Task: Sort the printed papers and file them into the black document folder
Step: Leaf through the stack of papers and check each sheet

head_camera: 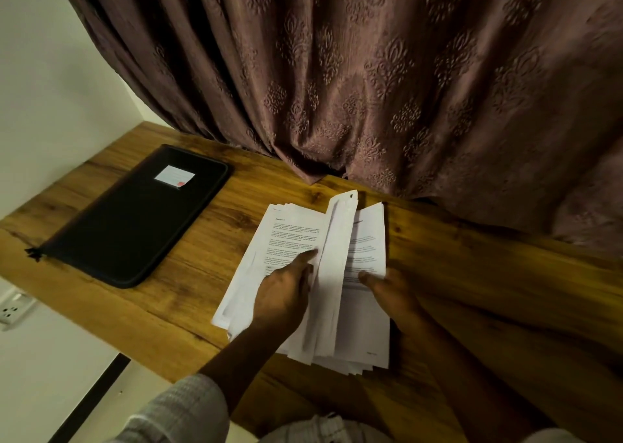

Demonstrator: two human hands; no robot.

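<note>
L hand presses papers, index straight; R hand pinches them; folder (zipped, prob.) lies apart left, curtain behind.

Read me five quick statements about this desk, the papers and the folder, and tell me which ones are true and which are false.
1. The black document folder lies closed on the wooden table. True.
2. The papers are already inside the folder. False: they lie on the table to its right, apart from it.
3. The left hand rests on the papers with its forefinger stretched out. True.
4. The right hand is off the papers. False: its thumb lies on their right side and it grips them.
5. A bare wall stands right behind the papers. False: a patterned curtain hangs there.
</note>
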